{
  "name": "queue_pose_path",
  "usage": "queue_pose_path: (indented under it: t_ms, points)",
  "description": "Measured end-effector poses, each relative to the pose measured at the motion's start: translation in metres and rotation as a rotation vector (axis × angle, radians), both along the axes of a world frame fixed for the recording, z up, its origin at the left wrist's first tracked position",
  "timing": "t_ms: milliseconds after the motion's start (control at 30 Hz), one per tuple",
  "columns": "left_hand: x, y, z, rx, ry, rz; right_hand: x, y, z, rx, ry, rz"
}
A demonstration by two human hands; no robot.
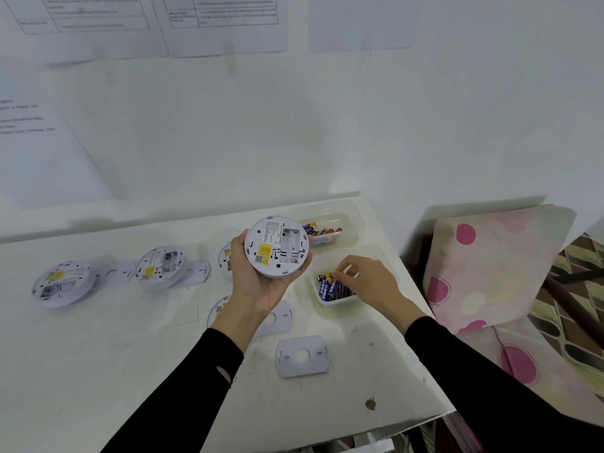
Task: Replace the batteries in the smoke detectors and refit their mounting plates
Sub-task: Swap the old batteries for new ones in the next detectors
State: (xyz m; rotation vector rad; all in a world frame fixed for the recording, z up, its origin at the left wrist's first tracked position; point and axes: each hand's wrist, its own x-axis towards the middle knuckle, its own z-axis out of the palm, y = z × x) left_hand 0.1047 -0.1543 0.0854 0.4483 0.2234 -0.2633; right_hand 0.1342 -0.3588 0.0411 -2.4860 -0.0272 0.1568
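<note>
On the white table (130, 354), the left hand (258, 289) cupped a round white plastic smoke detector (277, 246), fingers curled round its rim, bay empty. It looked light and rigid. The right hand (366, 279) pinched a smooth blue battery (327, 286) in the clear plastic tub (327, 304); probably best gripped mid-barrel.

A: What does the left hand (258, 289), gripping a round detector (277, 246), cover?
B: Most of two more detectors (225, 256) (only slivers show), part of a plate (280, 317).
A: Is the right hand (366, 279) pinching a battery (328, 284)?
B: Can't tell. Print on the wall papers (98, 14) is blurred.
</note>
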Motion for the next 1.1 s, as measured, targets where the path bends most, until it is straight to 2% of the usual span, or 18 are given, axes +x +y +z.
queue_pose_path:
  t_ms: [200, 333, 733, 800, 900, 1000, 1100]
  points:
    - [-0.004, 0.000, -0.001, -0.002, -0.030, -0.044, 0.003, 0.004, -0.005, 0.008, 0.013, 0.030]
    - [-0.011, 0.006, 0.001, -0.022, -0.071, -0.112, 0.006, -0.002, -0.005, 0.128, 0.045, 0.079]
    - [-0.006, 0.014, -0.006, 0.080, 0.032, -0.121, 0.016, -0.019, -0.001, 0.247, 0.027, 0.123]
    - [-0.003, 0.014, -0.006, 0.077, 0.025, -0.118, 0.017, -0.019, 0.004, 0.262, 0.056, 0.198]
    - [0.002, 0.013, -0.004, 0.066, 0.001, -0.107, 0.017, -0.015, 0.000, 0.191, 0.123, 0.370]
    - [0.008, 0.013, -0.002, 0.070, -0.018, -0.113, 0.017, -0.015, -0.008, 0.016, 0.034, 0.482]
    - [0.015, 0.014, -0.003, 0.073, -0.018, -0.105, 0.024, -0.021, -0.008, -0.115, -0.001, 0.500]
